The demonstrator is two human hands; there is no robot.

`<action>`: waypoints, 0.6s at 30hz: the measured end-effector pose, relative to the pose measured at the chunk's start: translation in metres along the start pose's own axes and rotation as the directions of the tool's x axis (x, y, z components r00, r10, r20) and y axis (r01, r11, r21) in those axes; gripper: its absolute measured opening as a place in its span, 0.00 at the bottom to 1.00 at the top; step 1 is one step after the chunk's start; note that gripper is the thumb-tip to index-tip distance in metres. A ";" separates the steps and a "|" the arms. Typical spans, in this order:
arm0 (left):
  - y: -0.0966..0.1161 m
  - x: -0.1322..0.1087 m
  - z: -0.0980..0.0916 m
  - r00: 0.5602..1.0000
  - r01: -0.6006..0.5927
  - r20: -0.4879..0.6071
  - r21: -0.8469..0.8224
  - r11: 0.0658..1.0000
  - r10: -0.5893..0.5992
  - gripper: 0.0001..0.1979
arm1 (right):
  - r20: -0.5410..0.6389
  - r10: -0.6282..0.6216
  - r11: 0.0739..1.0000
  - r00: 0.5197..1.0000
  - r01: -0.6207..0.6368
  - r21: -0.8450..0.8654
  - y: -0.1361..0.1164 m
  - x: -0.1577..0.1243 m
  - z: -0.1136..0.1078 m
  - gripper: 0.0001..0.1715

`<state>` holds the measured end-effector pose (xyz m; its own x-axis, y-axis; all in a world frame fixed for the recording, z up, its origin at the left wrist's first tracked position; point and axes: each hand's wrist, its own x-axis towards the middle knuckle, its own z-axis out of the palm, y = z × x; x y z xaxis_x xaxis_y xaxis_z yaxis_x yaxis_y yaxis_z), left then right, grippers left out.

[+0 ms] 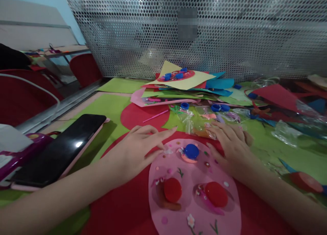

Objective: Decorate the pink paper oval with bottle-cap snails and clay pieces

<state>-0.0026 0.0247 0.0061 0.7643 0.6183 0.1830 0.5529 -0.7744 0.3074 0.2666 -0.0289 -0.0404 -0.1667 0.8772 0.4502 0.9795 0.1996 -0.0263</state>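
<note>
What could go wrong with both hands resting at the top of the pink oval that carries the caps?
Fingers of the left hand lie beside the blue cap; a slip might knock it or the small pieces around it.
The right hand rests at the edge of the pink oval; an uneven push could shift it on the red sheet.
The phone lies near the left forearm and could get nudged.

Craft wkshop/classroom: pile of coloured sheets (178, 83) at 12 o'clock, pink oval (190, 180) w/ bottle caps (191, 151) at 6, red chairs (85, 68) at 10, perforated metal screen (230, 34) behind.
</note>
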 end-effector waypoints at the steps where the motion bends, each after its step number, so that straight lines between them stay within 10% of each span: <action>1: 0.000 0.000 0.000 1.000 0.005 0.005 -0.007 1.000 -0.005 0.26 | -0.003 0.001 1.000 1.000 -0.001 0.004 0.000 0.000 0.000 0.20; 18: 0.004 0.002 0.003 0.980 0.152 -0.082 -0.268 0.951 -0.180 0.22 | -0.095 0.003 0.987 0.995 0.012 0.160 -0.004 0.009 -0.020 0.11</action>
<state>0.0020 0.0227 0.0045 0.6226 0.7563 0.2008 0.5535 -0.6071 0.5701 0.2640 -0.0309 -0.0185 -0.1524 0.8325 0.5327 0.9466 0.2780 -0.1635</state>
